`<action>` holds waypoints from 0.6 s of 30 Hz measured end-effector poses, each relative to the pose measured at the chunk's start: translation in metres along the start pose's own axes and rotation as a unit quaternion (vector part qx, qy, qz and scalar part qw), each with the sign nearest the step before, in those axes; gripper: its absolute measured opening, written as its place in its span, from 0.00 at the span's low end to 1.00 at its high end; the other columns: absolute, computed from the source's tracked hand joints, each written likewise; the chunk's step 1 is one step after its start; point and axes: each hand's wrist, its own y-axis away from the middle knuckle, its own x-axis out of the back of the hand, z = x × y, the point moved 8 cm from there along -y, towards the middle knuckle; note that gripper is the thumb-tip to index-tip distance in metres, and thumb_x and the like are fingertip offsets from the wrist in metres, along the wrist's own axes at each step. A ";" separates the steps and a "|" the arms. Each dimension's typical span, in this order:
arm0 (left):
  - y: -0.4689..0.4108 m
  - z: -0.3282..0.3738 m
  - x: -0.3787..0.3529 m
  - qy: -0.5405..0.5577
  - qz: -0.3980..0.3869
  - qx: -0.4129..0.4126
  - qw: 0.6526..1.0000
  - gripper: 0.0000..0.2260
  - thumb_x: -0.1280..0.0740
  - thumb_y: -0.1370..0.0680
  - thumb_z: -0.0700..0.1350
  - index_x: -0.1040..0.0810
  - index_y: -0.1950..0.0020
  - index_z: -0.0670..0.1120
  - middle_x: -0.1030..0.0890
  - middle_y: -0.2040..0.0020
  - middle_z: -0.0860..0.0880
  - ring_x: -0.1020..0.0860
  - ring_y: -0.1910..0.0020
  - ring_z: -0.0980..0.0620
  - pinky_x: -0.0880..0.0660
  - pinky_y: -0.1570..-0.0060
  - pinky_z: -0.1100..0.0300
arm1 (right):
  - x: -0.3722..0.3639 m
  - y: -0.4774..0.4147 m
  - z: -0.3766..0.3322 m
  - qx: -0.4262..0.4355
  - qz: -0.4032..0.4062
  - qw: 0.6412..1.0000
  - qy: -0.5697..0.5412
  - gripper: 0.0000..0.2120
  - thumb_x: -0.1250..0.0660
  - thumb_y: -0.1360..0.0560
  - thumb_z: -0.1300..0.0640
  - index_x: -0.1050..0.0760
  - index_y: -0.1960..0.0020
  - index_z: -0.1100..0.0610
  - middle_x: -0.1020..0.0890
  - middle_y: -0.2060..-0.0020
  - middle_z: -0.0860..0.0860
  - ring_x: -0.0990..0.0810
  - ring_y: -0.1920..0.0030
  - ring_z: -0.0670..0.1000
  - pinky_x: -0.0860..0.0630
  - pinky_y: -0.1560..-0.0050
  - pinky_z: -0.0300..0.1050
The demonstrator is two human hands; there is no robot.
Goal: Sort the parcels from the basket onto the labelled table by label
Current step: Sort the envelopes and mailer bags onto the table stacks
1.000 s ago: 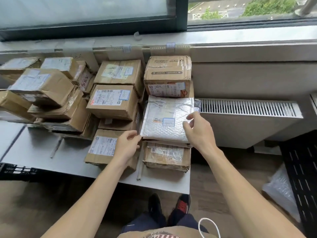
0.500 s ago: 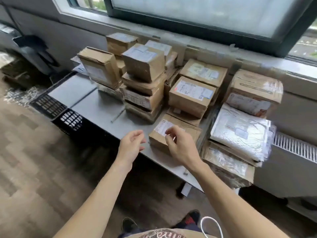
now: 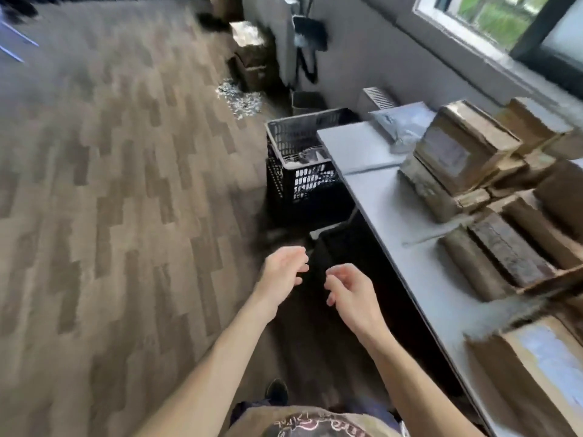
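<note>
Many cardboard parcels already stand stacked on the grey table, along its window side. A grey mailer bag lies flat at the far end. On this evidence the sort is judged well advanced. The table's labels cannot be read through the blur, so correct placement cannot be confirmed.

The black basket stands on the floor against the table's far end. A pale grey item shows inside it, its shape unclear. It is probably at least one parcel left to sort.

The left hand and the right hand are both empty. They hang in front of the body, near each other but apart, over the floor just beside the table's near edge. The fingers of the left are loosely curled and pinch nothing. The fingers of the right are bent the same way, with nothing between them.

The basket lies well ahead of both sets of fingertips, beyond reach from this stance. No parcel on the table touches either hand. The step in hand appears to be the approach to the basket for the next parcel
</note>
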 end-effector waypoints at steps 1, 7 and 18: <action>-0.007 0.002 0.016 0.008 0.013 0.004 1.000 0.07 0.34 0.17 0.45 0.19 0.41 0.49 0.16 0.43 0.48 0.16 0.44 0.52 0.20 0.45 0.54 | -0.015 -0.010 -0.007 0.003 -0.011 1.000 0.000 0.06 0.34 0.20 0.61 0.21 0.48 0.52 0.16 0.59 0.51 0.18 0.68 0.45 0.23 0.65 0.35; -0.067 0.026 0.081 0.030 0.057 0.018 0.998 0.09 0.35 0.16 0.45 0.20 0.38 0.46 0.16 0.43 0.47 0.16 0.44 0.51 0.21 0.46 0.55 | -0.084 -0.088 -0.040 0.004 -0.055 0.998 -0.009 0.06 0.35 0.20 0.61 0.20 0.49 0.53 0.16 0.62 0.52 0.19 0.69 0.45 0.26 0.66 0.35; -0.258 0.134 0.119 -0.027 0.046 0.034 0.998 0.08 0.36 0.15 0.48 0.20 0.39 0.49 0.16 0.42 0.49 0.16 0.43 0.53 0.21 0.39 0.51 | -0.152 -0.312 -0.106 -0.062 -0.039 0.985 -0.153 0.06 0.36 0.20 0.63 0.21 0.51 0.56 0.16 0.60 0.54 0.20 0.69 0.46 0.27 0.64 0.42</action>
